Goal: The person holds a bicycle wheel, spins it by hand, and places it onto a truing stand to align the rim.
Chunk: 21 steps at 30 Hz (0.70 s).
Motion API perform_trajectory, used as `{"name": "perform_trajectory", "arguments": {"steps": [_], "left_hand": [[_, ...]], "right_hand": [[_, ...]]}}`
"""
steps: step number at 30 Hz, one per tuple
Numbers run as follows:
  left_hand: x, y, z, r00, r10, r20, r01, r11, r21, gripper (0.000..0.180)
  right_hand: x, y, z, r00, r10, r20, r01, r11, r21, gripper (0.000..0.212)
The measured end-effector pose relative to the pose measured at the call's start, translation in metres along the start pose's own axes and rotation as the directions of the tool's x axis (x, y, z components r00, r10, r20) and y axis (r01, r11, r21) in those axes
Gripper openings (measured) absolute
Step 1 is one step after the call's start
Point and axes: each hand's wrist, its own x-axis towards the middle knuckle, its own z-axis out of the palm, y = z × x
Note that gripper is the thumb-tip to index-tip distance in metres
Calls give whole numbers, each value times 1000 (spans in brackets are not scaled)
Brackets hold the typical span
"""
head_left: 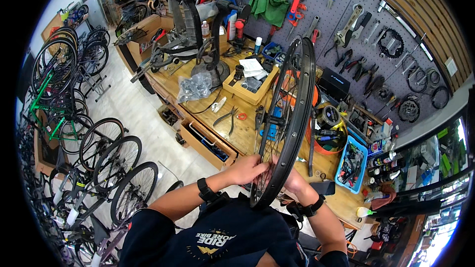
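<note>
A black bicycle wheel (300, 113) without a tyre stands upright in front of me, its bare rim turned edge-on and its lower end close to my body. Thin spokes run to a dark hub on its left side. My left hand (251, 169) is closed at the lower spokes, thumb on top. On the opposite side of the rim, my right hand (295, 182) is closed against the wheel; the rim hides part of its fingers. Anything small between the fingers is too hidden to make out.
Behind the wheel is a wooden workbench (170, 83) with pliers (226, 120), a cardboard tray (246, 92), a blue basket (352, 164) and an orange bowl (327, 144). Tools hang on a pegboard (321, 22). An open drawer (202, 144) juts out; bicycles (106, 131) line the left.
</note>
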Motion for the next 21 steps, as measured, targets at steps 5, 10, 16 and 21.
{"name": "perform_trajectory", "arguments": {"steps": [5,10,16,21], "left_hand": [[-1,3,2,1000,10,7,-10,1000,25,48],[2,-10,3,999,6,33,-2,993,-120,44],[5,-14,0,999,48,-14,-49,997,-55,41],[3,-1,-3,999,12,41,-11,1000,-24,40]], "right_hand": [[-5,-10,3,997,-70,18,73,980,-183,42],[2,5,-9,999,-38,-24,33,985,-172,41],[6,10,-12,999,-33,6,34,993,-112,42],[-1,2,-4,997,-77,5,77,991,-109,33]]}}
